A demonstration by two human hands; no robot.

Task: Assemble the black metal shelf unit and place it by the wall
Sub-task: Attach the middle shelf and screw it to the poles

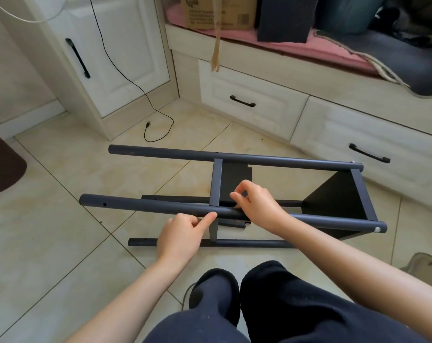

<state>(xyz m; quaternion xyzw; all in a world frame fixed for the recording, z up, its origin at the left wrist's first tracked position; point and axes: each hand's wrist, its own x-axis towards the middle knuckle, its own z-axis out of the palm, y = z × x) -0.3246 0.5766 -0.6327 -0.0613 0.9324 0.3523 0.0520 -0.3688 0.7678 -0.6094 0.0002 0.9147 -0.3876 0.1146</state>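
The black metal shelf unit [333, 201] lies on its side on the tiled floor, its four tubes running left to right. A black shelf board closes its right end and a smaller board [234, 179] sits mid-frame by a crossbar [216, 184]. My left hand [182, 236] pinches the near upper tube [140, 205] from below, index finger laid on it. My right hand [255, 205] reaches over the same tube just right of the crossbar, fingers curled round it. Whether they pinch something small there is hidden.
White drawers with black handles [242, 101] and a cushioned bench run along the back and right. A white cabinet door [111, 45] stands at the left, with a black cable [158, 125] trailing onto the floor. A brown mat [2, 167] lies far left. My knees fill the bottom.
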